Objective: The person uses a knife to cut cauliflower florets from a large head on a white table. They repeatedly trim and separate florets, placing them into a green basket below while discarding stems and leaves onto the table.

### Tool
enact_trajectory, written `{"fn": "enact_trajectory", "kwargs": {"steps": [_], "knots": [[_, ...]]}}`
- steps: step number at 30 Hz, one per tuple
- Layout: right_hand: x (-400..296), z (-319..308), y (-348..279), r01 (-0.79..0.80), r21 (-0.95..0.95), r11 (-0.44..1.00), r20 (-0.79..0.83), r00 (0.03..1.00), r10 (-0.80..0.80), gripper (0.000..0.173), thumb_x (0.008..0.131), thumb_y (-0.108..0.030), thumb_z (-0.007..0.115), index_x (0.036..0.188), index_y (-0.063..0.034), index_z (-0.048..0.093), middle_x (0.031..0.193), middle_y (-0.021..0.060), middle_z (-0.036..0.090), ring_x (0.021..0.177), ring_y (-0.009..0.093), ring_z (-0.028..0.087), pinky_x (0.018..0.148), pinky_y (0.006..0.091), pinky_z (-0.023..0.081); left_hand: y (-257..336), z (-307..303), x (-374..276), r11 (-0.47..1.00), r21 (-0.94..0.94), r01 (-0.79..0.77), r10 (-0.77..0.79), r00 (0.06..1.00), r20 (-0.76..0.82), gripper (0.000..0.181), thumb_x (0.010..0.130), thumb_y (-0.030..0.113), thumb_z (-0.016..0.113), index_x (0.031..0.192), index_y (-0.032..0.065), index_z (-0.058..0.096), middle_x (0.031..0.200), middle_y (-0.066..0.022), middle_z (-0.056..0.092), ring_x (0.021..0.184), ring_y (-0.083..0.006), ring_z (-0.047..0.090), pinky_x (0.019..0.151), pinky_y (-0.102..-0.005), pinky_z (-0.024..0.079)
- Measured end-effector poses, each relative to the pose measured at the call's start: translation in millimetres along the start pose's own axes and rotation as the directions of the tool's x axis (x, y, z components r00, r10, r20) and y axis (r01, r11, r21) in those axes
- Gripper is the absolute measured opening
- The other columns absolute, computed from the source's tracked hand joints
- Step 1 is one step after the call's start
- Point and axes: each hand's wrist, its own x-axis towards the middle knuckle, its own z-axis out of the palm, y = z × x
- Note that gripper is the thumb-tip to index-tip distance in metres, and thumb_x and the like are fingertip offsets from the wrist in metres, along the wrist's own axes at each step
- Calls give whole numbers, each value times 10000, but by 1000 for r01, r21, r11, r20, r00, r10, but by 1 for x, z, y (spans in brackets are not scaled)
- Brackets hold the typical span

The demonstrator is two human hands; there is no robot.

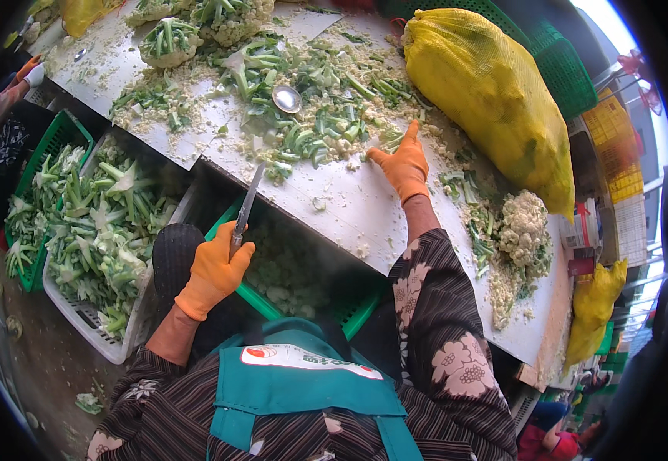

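An orange glove covers my left hand (214, 271), which grips a knife (246, 201) with its blade angled up past the table's front edge. My right hand (403, 164), gloved the same way, has thumb and forefinger spread and holds nothing. Its fingertips are at the edge of a heap of cauliflower leaf and stem trimmings (316, 135) on the white tabletop (339, 199). A round metal spoon (286, 99) lies among these scraps. Below the table edge, between my knees, a green crate (264, 305) holds pale pieces that look like cauliflower florets, dimly seen.
A full yellow mesh sack (483, 92) lies at the far right, near a cauliflower head (523, 227). More cauliflower heads (169, 43) sit at the back left. A white crate (89, 334) heaped with trimmings stands at my left. Another person's gloved hands (33, 72) are at far left.
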Motion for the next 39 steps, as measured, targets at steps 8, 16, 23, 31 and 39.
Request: {"fn": "enact_trajectory", "kwargs": {"steps": [8,16,23,31,39], "knots": [[-55,-22,-14,562,209,800,-310,814,-491,939,711,-152,864,1500,-28,369,1348,231,544,1185,399,586,977,423,516,64,15,50,907,-366,206,-139,970,201,455,930,272,725,1243,-5,546,680,-31,605,532,-107,587,504,-262,456],[-219,-60,-56,-224,920,-320,204,974,-93,857,885,-285,762,1567,-60,293,1426,118,507,1341,292,481,1120,447,408,72,53,43,669,-699,254,121,890,440,502,983,328,661,1355,37,489,860,-52,652,514,-89,523,484,-233,412],[-233,-35,-6,-305,740,-599,292,949,-121,404,959,-139,599,1325,16,527,1304,144,606,1203,301,592,1120,543,435,72,56,14,907,-23,-420,416,888,195,352,936,159,673,1250,44,563,793,-114,677,657,-269,672,606,-362,517],[-236,-26,-3,-265,726,-635,223,964,-146,358,960,-154,634,1260,30,571,1281,153,631,1230,340,588,1149,554,403,64,55,-28,831,308,-464,327,854,404,341,936,184,627,1250,93,529,711,-176,640,685,-402,650,585,-496,487],[-252,-11,-2,-427,648,-631,344,903,-257,420,960,-139,592,1345,18,531,1327,161,611,1259,331,568,1127,526,419,24,60,-15,928,218,-303,133,814,566,351,937,236,605,1221,44,527,821,-228,683,760,-437,665,676,-515,514]]}}
